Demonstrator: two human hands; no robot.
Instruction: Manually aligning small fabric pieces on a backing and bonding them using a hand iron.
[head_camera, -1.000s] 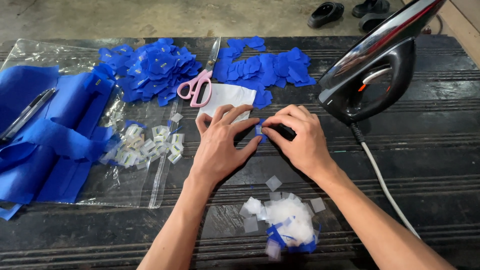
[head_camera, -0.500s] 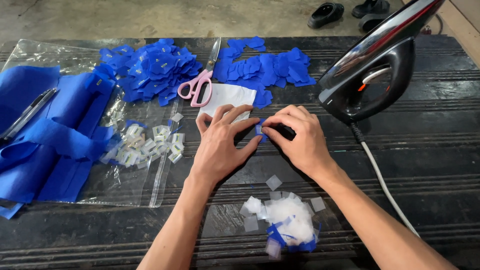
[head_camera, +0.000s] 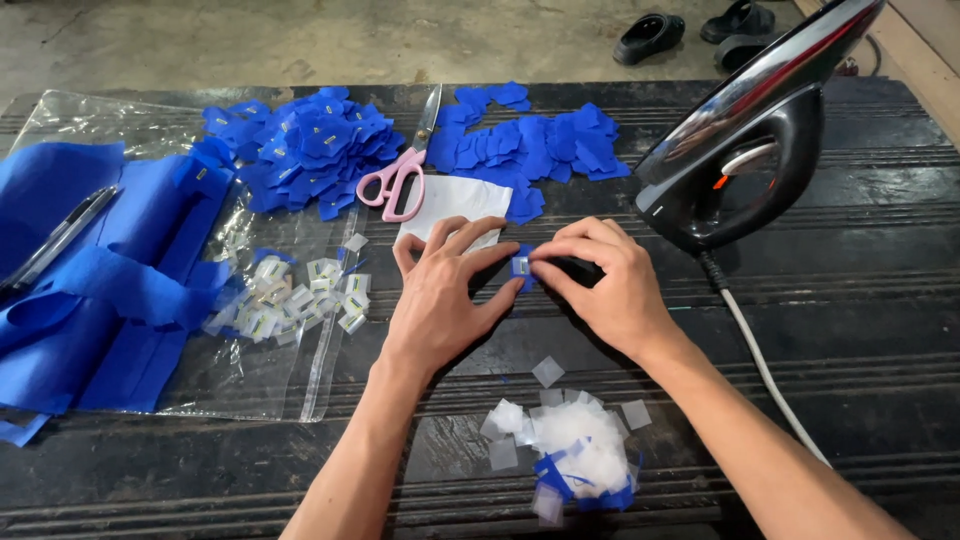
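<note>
Pinching small blue fabric square (head_camera: 521, 266) between fingertips, left hand (head_camera: 440, 300) and right hand (head_camera: 605, 285) meet at centre of dark ridged table (head_camera: 860, 300). Both grips narrow, closed on square; square rests on tabletop. White paper sheet (head_camera: 455, 200) and pink-handled scissors (head_camera: 400, 175) just beyond. Black iron (head_camera: 745, 150) stands to right. Blue cut pieces (head_camera: 300, 145) heaped behind; white backing scraps (head_camera: 575, 450) near wrists.

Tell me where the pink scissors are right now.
In the head view, the scissors lie left of centre at the table's far side, between the two blue piles, handles touching the white paper beyond the left hand.
</note>
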